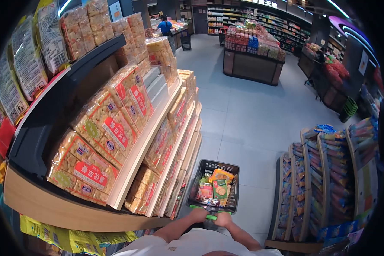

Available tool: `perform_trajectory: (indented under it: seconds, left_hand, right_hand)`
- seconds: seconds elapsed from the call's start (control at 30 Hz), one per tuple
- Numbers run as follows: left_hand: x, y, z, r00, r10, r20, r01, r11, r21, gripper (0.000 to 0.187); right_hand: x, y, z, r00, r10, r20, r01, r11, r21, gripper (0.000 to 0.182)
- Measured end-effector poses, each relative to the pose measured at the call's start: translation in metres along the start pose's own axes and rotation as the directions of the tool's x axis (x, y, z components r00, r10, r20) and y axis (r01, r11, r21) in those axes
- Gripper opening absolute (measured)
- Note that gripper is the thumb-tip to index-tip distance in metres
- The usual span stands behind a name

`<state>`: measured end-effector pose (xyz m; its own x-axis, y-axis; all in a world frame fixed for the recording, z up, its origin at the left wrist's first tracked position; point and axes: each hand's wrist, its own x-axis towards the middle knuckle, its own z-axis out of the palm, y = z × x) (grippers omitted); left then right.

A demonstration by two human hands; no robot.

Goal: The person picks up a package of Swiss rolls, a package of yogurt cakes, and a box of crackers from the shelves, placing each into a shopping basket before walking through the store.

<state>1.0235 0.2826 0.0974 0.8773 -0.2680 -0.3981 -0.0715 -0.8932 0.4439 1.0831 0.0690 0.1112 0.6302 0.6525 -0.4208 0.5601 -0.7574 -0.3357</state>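
Note:
My left hand (pixel 198 215) is closed around the handle (pixel 211 217) of a black shopping cart, just left of its bright green middle. On the other side of that green part, my right hand (pixel 223 219) grips the same handle. Ahead of both hands is the cart's black lattice basket (pixel 236 181). In it lie an orange-yellow bag (pixel 222 175), a green box (pixel 220 188), a red and white package (pixel 206 190) and some green goods that I cannot make out.
Close on the left stands a tiered shelf (pixel 128 183) of clear-wrapped cracker packs (pixel 94 164). A rack of blue snack bags (pixel 324 179) borders the aisle on the right. Ahead, a display island (pixel 254 66) stands on the grey floor (pixel 213 102); a person in blue (pixel 165 28) is further back.

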Motion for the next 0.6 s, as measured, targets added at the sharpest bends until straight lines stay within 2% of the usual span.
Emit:
perform_trajectory:
  seconds: [0.23,0.33,0.43,0.53,0.6]
  left_hand:
    - [0.025,-0.013,-0.055,0.999,0.039,-0.028,-0.037,0.998,0.058,0.018]
    - [0.035,-0.025,-0.040,0.994,0.101,-0.049,-0.097,0.993,0.067,0.022]
    - [0.034,-0.025,-0.037,0.993,0.109,-0.044,-0.109,0.994,0.009,0.024]
    - [0.033,-0.021,-0.033,0.993,0.116,-0.019,-0.117,0.993,-0.022,0.024]
    - [0.040,-0.024,-0.037,0.992,0.128,-0.004,-0.128,0.992,-0.025,0.024]
  right_hand:
    - [0.044,0.010,-0.015,0.999,0.036,-0.015,-0.036,0.999,0.018,0.039]
    - [0.047,0.012,-0.018,0.999,0.052,0.010,-0.053,0.998,0.020,0.039]
    - [0.042,0.019,-0.013,0.996,-0.071,-0.054,0.068,0.997,-0.044,0.040]
    - [0.042,0.026,-0.013,0.995,-0.098,-0.009,0.098,0.995,0.006,0.044]
    - [0.054,0.033,-0.006,0.993,-0.116,-0.035,0.116,0.993,-0.019,0.043]
